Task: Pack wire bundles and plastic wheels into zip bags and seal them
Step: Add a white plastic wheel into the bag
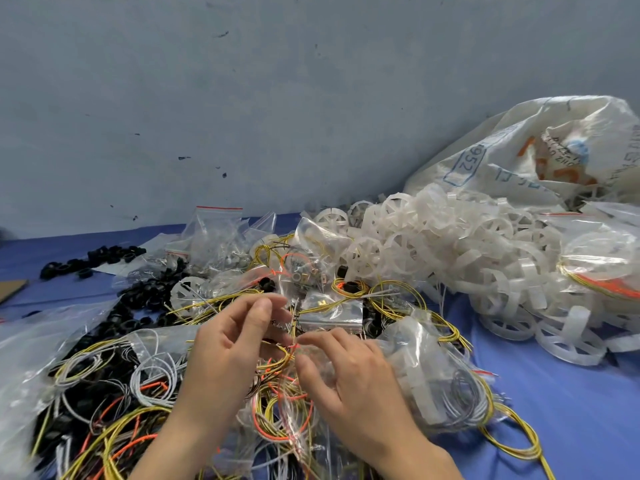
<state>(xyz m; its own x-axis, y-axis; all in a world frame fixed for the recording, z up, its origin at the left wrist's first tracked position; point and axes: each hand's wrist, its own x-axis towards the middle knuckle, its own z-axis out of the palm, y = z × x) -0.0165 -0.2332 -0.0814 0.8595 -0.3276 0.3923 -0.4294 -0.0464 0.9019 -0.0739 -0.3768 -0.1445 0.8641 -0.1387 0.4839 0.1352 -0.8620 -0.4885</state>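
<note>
My left hand (228,344) and my right hand (349,379) meet at the middle of the table, both pinching a small clear zip bag (291,386) that hangs between them. Inside the bag lie coiled yellow and orange wires. The fingertips of both hands grip the bag's upper edge near its red strip. Loose yellow, white and orange wire bundles (114,403) sprawl under and left of my hands. A big heap of translucent white plastic wheels (460,251) fills the right side of the table.
Filled zip bags (214,237) stand behind my hands, and another bag of wheels (426,372) lies right of my right hand. Black rings (93,258) scatter at the left. A large white woven sack (540,150) leans on the blue-grey wall. The blue tablecloth (568,410) shows at right.
</note>
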